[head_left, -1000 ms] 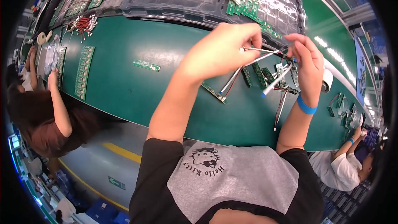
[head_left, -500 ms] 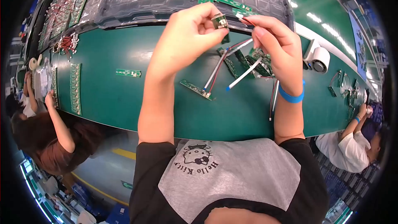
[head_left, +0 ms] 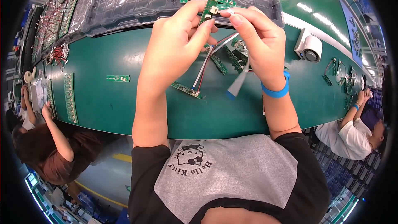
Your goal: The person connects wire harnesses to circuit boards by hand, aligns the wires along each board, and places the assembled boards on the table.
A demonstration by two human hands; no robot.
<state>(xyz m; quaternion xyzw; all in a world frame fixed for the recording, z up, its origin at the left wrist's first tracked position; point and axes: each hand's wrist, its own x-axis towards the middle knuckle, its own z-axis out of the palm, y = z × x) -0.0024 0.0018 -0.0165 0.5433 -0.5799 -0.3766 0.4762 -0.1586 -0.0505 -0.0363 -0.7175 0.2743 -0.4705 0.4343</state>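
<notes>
Circuit board: my left hand has it in a close pinch, raised above the green table near the plastic tray; my right hand, also pinched together, grips a small white plug just beside it.

Your left hand grips a narrow green circuit board by its lower end, while your right hand, with a blue wristband below it, pinches a small white plug just beside that board. Beneath your hands a loose cluster of boards lies on the green counter, and to its left you have a wired board, a lone short board and a long board panel. A clear plastic tray stretches along the far side, and a white fan stands at your right.
</notes>
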